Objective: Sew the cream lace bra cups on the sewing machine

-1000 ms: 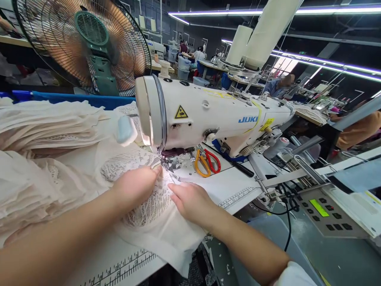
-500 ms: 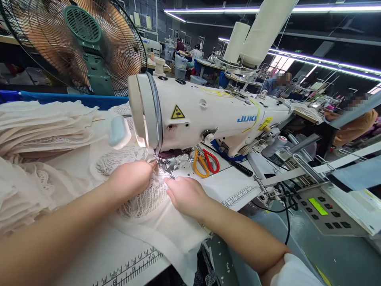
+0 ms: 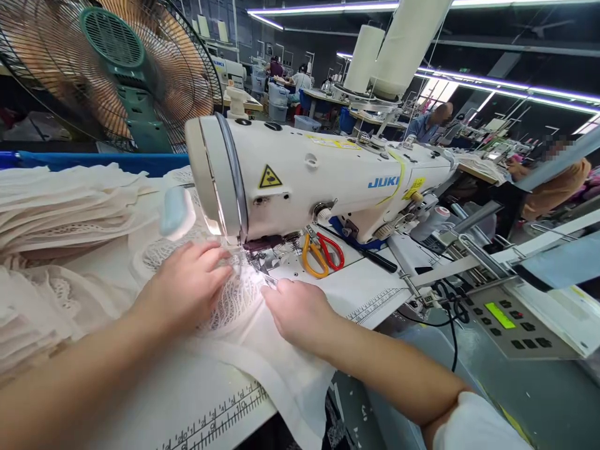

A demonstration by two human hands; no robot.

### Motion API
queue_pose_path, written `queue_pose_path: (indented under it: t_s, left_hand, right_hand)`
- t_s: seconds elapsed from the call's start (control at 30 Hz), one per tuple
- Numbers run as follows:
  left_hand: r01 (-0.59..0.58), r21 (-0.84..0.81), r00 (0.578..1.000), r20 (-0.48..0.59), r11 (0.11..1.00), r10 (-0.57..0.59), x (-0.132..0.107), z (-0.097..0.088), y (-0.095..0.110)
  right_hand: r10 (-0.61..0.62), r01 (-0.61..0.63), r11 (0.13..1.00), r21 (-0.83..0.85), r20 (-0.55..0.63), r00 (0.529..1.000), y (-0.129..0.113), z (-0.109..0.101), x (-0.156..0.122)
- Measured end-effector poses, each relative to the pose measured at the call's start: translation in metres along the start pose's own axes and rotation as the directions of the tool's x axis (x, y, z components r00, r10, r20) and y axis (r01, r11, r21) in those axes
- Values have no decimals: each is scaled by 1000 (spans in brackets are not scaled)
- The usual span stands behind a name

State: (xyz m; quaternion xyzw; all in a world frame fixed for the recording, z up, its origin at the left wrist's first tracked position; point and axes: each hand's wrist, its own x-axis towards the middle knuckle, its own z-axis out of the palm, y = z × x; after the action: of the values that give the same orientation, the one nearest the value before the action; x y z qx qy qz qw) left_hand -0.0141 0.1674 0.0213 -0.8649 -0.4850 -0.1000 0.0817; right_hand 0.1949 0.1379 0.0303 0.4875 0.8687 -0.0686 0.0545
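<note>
A cream lace garment piece (image 3: 237, 303) lies under the needle end of a white JUKI sewing machine (image 3: 290, 162). My left hand (image 3: 190, 284) rests on the lace to the left of the needle, its fingers stretched out and slightly apart. To the right of the needle, my right hand (image 3: 300, 312) is closed, thumb and finger pinching the edge of the cream fabric. A thin metal piece (image 3: 270, 280) shows at its fingertips; I cannot tell whether the hand touches it. The plain part of the fabric (image 3: 290, 387) hangs over the table's front edge.
Stacked cream pieces (image 3: 60, 206) lie at the left, with a green fan (image 3: 126, 69) behind. Snips with orange and red handles (image 3: 315, 256) and a black-handled tool (image 3: 379, 261) lie under the machine arm. A control panel (image 3: 509, 322) is at the right. Other people sit farther back.
My left hand has gone from a closed grip beside the needle to outstretched fingers on the lace, slightly farther left. The right hand keeps nearly the same place. The view has shifted slightly.
</note>
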Motion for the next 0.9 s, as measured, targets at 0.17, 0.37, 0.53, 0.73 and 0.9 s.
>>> queue_pose_path:
  t_s: [0.17, 0.37, 0.53, 0.73, 0.9]
  left_hand:
    - [52, 137, 993, 95, 989, -66, -37, 22, 4]
    - [224, 46, 950, 213, 973, -229, -34, 35, -23]
    - [255, -52, 928, 293, 966, -229, -13, 28, -42]
    - [312, -71, 884, 387, 948, -262, 5, 26, -56]
    - [394, -17, 804, 490, 919, -336, 15, 20, -57]
  right_hand:
    - [-69, 69, 998, 10, -2, 998, 11, 4, -8]
    - [-14, 10, 1000, 23, 182, 983, 8, -10, 9]
    - [39, -45, 999, 14, 285, 958, 1, -19, 21]
    - [81, -88, 996, 3, 343, 936, -2, -17, 27]
    - [35, -50, 998, 46, 267, 963, 3, -14, 15]
